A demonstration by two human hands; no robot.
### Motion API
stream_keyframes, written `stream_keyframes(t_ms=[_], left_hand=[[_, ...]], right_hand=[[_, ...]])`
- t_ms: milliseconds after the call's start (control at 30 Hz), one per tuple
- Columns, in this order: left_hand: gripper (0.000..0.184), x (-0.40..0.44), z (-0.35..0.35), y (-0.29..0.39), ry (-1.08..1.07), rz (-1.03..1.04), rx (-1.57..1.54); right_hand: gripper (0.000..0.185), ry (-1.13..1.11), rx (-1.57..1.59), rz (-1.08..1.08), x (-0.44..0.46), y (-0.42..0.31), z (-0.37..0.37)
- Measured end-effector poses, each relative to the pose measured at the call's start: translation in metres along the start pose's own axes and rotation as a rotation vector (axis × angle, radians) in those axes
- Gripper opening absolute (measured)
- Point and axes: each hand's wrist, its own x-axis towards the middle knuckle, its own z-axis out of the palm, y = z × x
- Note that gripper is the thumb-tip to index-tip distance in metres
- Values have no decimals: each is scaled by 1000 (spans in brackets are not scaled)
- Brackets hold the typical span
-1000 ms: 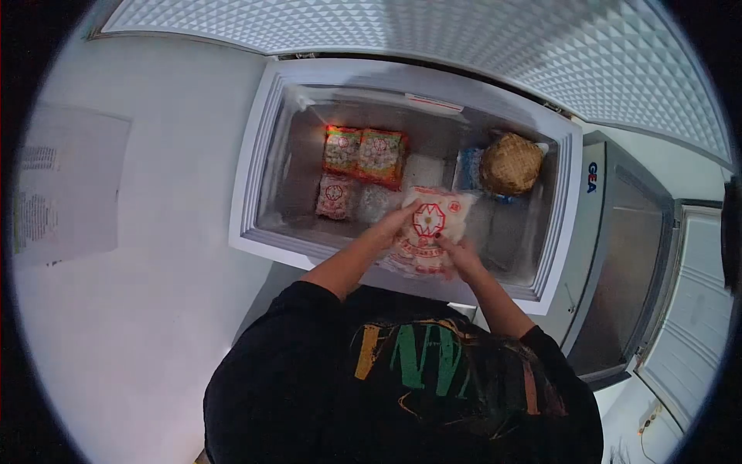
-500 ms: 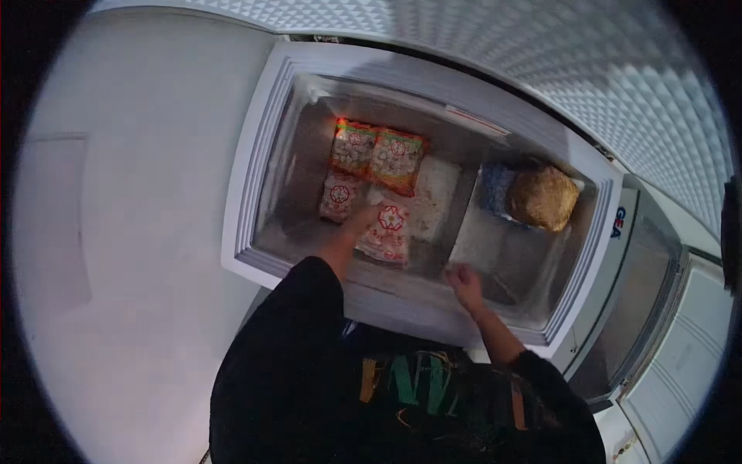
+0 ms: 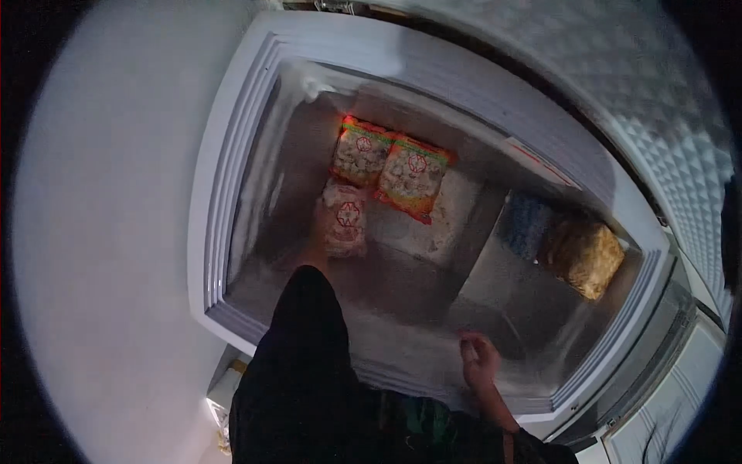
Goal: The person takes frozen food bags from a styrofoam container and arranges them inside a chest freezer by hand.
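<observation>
My left hand is deep in the chest freezer, closed at the left edge of a pale pink frozen-food bag with a red round logo. Its fingers are blurred and partly hidden. Just behind that bag lie two orange-edged frozen-food bags with clear windows, one on the left and one on the right. Near the freezer's front wall hovers my right hand, holding nothing, its fingers loosely bent and apart.
A raised step divides the freezer floor. On it, at the right, sit a golden-brown package and a blue package. The quilted lid stands raised behind. A white wall borders the left side.
The view has come closer to the freezer. My left hand has moved left with the front pale bag; only one pale bag shows now, possibly atop the other. My right hand's fingers have loosened.
</observation>
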Motion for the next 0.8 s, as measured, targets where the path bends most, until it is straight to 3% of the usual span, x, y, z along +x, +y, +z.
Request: stream_keyframes(t_ms=[133,200,233,300,400,500,700,767,800], left_hand=[[68,36,-17,-8,29,-82,228],[66,26,-16,-6,-31,-103,-74],[66,31,-12,-14,-42,-113,-72],[67,42,-12,-31,-52,141,128],[67,45,-7,-60,-2,280,445],[67,47,5,-84,4,274,741],[69,67,19,-119,-23,370,1060],[69,66,22,-121,-72,362,1152],[67,60,21,-112,-90,351,1216]], right_hand=[[12,135,218,210,-1,6,0],[14,193,250,286,-8,7,0],[14,236,296,271,-11,5,2],[13,267,344,258,-16,-6,4],[12,181,189,251,-18,-19,-5],[11,171,27,271,-37,-15,-16],[12,147,-93,294,-33,-22,-15],[17,-130,-387,252,-4,-35,-8],[19,-206,-364,312,9,-34,-5]])
